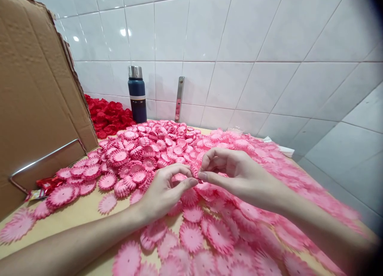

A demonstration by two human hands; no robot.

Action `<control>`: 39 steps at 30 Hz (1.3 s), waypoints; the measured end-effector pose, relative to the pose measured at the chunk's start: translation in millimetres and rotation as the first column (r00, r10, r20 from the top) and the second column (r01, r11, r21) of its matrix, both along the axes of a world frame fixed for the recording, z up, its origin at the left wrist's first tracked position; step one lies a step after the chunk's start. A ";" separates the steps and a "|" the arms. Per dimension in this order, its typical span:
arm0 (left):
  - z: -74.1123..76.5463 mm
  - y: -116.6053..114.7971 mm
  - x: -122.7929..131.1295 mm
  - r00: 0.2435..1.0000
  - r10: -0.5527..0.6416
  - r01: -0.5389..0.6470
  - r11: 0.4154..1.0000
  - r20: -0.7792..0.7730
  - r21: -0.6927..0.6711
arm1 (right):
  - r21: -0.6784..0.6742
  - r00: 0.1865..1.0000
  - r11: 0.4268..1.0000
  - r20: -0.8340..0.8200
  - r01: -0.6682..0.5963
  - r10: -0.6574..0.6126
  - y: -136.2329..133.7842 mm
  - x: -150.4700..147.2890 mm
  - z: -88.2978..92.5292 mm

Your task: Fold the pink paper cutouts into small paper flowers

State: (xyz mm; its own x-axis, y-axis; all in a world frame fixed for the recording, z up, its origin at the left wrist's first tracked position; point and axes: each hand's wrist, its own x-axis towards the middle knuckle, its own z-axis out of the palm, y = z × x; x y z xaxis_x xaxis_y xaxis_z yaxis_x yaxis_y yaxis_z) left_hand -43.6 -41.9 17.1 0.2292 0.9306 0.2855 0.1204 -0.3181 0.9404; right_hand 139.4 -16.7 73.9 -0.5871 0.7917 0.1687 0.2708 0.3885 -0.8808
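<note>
My left hand and my right hand meet near the middle of the view, above a spread of pink flower pieces. Thumb and fingers of each are closed in a pinch. Between the fingertips shows a pink flower piece, partly hidden by my fingers and hard to tell from the pile behind. Loose pink flower pieces, round and flat with scalloped edges and a small hole in the centre, lie below my hands. More of them heap up behind my left hand in a pink pile.
A large cardboard box stands at left, with a bent metal rod before it. Behind are red flower pieces, a dark blue bottle and a metal strip against the tiled wall. A shiny red wrapper lies left.
</note>
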 end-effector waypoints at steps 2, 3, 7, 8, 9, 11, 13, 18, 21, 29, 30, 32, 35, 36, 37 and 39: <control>-1.8 0.6 -0.5 1.000 -0.010 0.010 1.000 0.007 0.000 | -0.006 1.000 1.000 0.001 -0.003 0.003 0.6 0.7 0.3; -2.6 1.0 -0.9 1.000 -0.016 0.016 1.000 0.011 0.002 | -0.005 1.000 1.000 0.008 -0.004 0.004 1.1 1.1 0.7; -4.0 1.8 -1.8 0.999 -0.036 0.036 0.999 0.020 0.006 | 0.013 0.999 1.000 0.054 -0.007 0.006 2.9 2.6 2.2; -4.1 1.9 -1.8 0.999 -0.040 0.040 0.999 0.024 0.003 | 0.018 0.998 1.000 0.060 -0.005 0.004 3.1 2.9 2.3; -4.2 1.9 -1.9 0.999 -0.044 0.044 0.999 0.029 -0.002 | 0.023 0.998 1.000 0.062 -0.001 0.000 3.2 3.1 2.3; -4.3 1.9 -1.8 0.998 -0.049 0.049 0.999 0.035 -0.014 | 0.025 0.998 1.000 0.060 0.007 -0.008 3.0 3.5 2.0; -4.5 2.0 -1.6 0.998 -0.053 0.054 0.998 0.043 -0.027 | 0.024 0.998 1.000 0.059 0.010 -0.012 2.7 3.8 1.7; -3.8 2.0 -0.1 0.989 -0.074 0.082 0.995 0.125 -0.060 | 0.036 0.998 0.999 0.059 0.016 -0.019 2.9 3.4 2.0; -1.5 0.9 1.0 0.989 -0.076 0.086 0.994 0.126 -0.074 | 0.037 0.999 0.999 0.050 0.011 -0.013 2.8 2.8 2.1; 2.2 -3.7 1.1 0.998 -0.056 0.057 0.998 0.036 -0.027 | -0.026 0.997 0.997 0.006 -0.075 0.075 1.3 4.9 2.3; 1.9 -3.8 0.9 0.998 -0.054 0.056 0.998 0.045 -0.025 | -0.027 0.997 0.997 0.006 -0.077 0.077 1.7 5.4 2.6; 1.0 -3.9 0.5 0.996 -0.055 0.056 0.998 0.077 -0.021 | -0.031 0.998 0.997 0.002 -0.068 0.068 2.8 6.2 3.1; 0.2 -3.9 0.4 0.994 -0.030 0.031 1.000 0.109 -0.004 | -0.004 1.000 1.000 0.016 -0.018 0.018 5.3 7.8 3.1; 0.2 -3.8 0.5 0.992 -0.022 0.023 1.000 0.122 -0.003 | 0.020 0.999 1.000 0.030 0.010 -0.010 6.3 8.4 2.8; 0.2 -3.6 0.8 0.991 -0.020 0.020 1.000 0.135 -0.004 | 0.044 0.998 0.998 0.045 0.036 -0.038 7.4 9.1 2.4; 0.4 -2.9 1.4 0.987 -0.023 0.026 1.000 0.161 -0.016 | 0.057 0.996 0.997 0.061 0.061 -0.065 9.6 10.4 1.1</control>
